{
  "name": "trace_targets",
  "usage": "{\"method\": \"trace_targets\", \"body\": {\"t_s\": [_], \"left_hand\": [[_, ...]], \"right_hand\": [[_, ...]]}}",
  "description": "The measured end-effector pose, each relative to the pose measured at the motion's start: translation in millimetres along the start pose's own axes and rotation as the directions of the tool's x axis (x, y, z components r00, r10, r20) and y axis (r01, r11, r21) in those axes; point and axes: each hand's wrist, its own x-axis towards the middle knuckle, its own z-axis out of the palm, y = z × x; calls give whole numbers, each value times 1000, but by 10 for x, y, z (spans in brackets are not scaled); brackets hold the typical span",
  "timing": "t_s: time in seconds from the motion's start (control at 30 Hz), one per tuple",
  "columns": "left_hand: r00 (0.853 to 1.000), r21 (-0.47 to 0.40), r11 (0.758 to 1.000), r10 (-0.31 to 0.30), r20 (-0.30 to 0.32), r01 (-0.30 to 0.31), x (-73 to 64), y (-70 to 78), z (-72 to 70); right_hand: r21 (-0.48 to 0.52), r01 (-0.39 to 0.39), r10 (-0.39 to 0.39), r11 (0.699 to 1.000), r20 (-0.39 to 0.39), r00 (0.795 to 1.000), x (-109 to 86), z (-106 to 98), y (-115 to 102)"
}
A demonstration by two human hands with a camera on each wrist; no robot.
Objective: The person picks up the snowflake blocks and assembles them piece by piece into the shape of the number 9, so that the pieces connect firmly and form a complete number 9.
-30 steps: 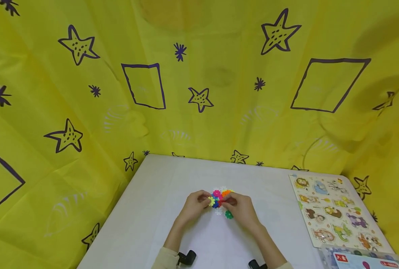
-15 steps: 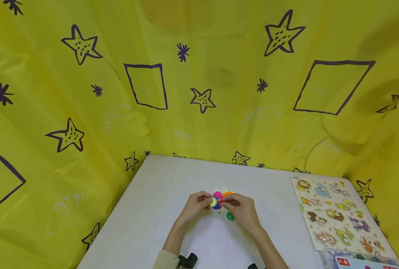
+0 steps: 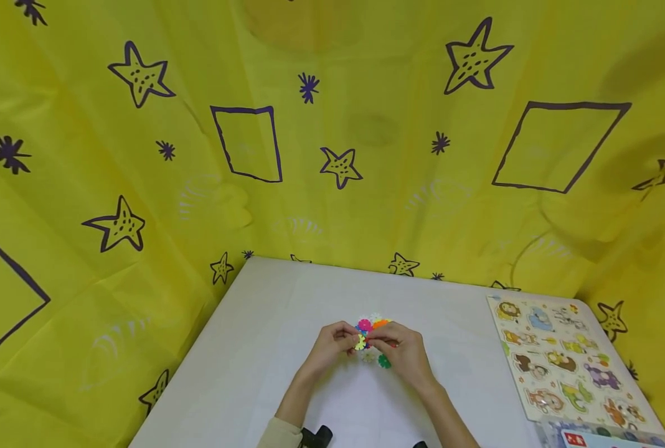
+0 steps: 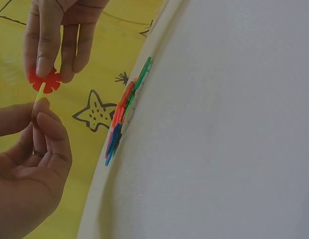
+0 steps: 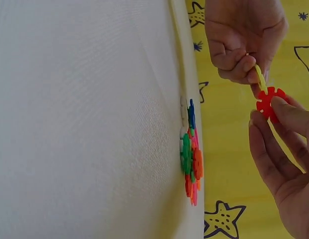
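My left hand [image 3: 328,348] pinches a yellow notched disc [image 5: 260,77] between thumb and fingers. Opposite it, my right hand [image 3: 404,353] pinches a red snowflake-shaped disc [image 4: 45,80]. The two discs meet edge to edge at right angles, above the table; whether their slots are fully locked cannot be told. Behind and below the hands lies a heap of loose notched discs in several colours, with a pink disc [image 3: 365,325], an orange disc [image 3: 381,323] and a green disc [image 3: 384,361] showing. The hands hide part of the heap in the head view.
On the right of the white table [image 3: 265,311] lies an animal puzzle board [image 3: 570,361]. A clear plastic package [image 3: 596,435] sits at the near right corner. A yellow patterned curtain [image 3: 287,205] hangs behind the table and along both sides.
The yellow disc has turned and shifted slightly right towards the red disc. Both hands stay close together over the heap; the head view has shifted slightly.
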Motion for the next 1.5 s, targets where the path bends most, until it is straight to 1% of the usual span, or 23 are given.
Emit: {"method": "trace_targets", "body": {"t_s": [0.13,0.2,0.4,0.53,0.67,0.73,0.83,1.0,1.1,1.23,1.33,1.4,1.5], "left_hand": [[1000,-18,1000,-7,-11,7,7,-7,30],[1000,-23,1000,-9,-18,9,7,-4,37],[999,-27,1000,-13,-35,12,1,14,44],[999,-18,1000,-9,-31,9,-1,8,21],[1000,-5,1000,5,-14,-5,-16,9,-11],[1000,-12,1000,-3,-14,3,-27,12,-31],[999,-43,999,-29,-34,28,-37,22,-63],[996,-109,993,-58,-63,51,-30,10,-104],[996,-119,991,-62,-61,54,-30,7,-116],[995,-118,990,-80,-56,73,-36,8,-118],[994,-134,987,-97,-46,90,-34,1,-113],[994,-149,984,-102,-37,96,-33,-5,-108],[994,-166,981,-107,-26,102,-29,-14,-101]], "right_hand": [[-21,33,-33,999,0,999,-5,-11,13],[-15,31,-31,999,11,999,-7,-16,26],[-15,57,-57,998,17,998,-11,-2,51],[13,43,-43,999,13,999,-16,20,56],[67,32,-34,997,29,999,-19,46,65],[83,9,-13,996,43,999,-21,51,66],[83,-39,34,996,53,998,-19,44,57],[17,-127,126,992,56,990,-14,5,36],[-46,-166,168,985,64,984,-7,-27,38],[-189,-198,219,962,94,971,-9,-69,72],[-278,-228,272,933,130,953,-14,-99,100],[-305,-255,311,917,152,938,-16,-116,110],[-337,-276,349,900,180,920,-19,-138,128]]}}
